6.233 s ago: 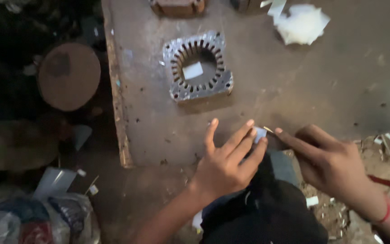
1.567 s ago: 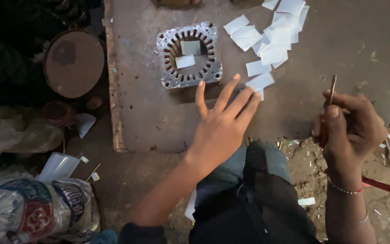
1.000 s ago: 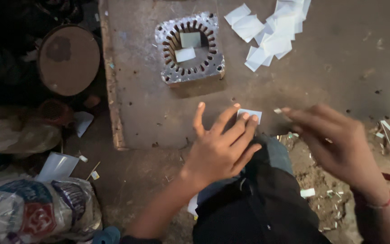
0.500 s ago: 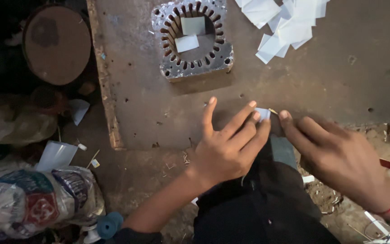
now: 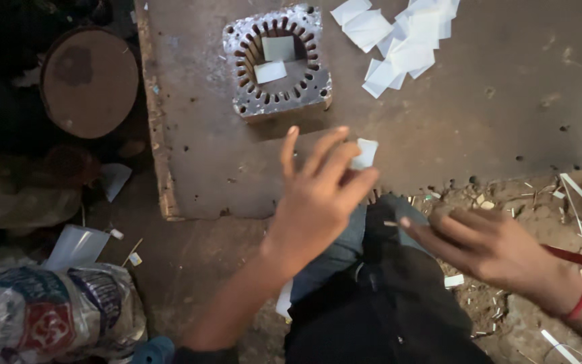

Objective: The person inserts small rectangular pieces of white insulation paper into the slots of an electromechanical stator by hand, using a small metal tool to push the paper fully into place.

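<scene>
While two white slips (image 5: 274,59) already lie in the far slotted stator core (image 5: 279,62), left hand (image 5: 318,202) pinching another slip (image 5: 364,154), right hand (image 5: 486,244) loosely closed, pile (image 5: 399,42) waiting.

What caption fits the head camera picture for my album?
Left hand holds a white paper slip over a worn table near a slotted metal ring.

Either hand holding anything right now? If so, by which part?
The left hand pinches a small white paper slip by its lower end, at the fingertips. The right hand seems to carry a thin tool, tip near; its grip is hidden.
</scene>
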